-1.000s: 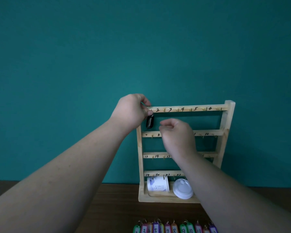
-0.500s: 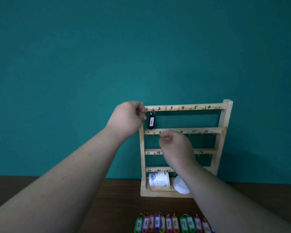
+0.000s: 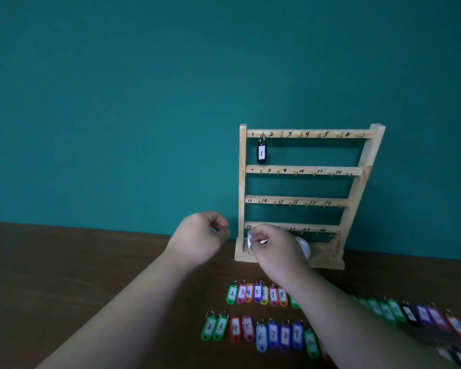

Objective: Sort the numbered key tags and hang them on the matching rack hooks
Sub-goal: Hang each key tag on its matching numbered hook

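A wooden key rack stands on the table against the teal wall, its four rungs numbered by hand. The black tag marked 1 hangs from hook 1 on the top rung; the other hooks I can see are bare. My left hand hovers left of the rack's base, fingers loosely curled, holding nothing. In front of the base, my right hand has its fingers curled, and I see nothing in them. Coloured numbered tags lie in two rows: an upper row and a lower row.
A white cup lies in the rack's base tray, mostly hidden behind my right hand. More tags stretch blurred to the right under my right forearm. The brown table extends to the left.
Both hands have dropped from the top rungs to the rack's base. The left hand has let go of tag 1, which now hangs free. The view tilted down, showing more tags.
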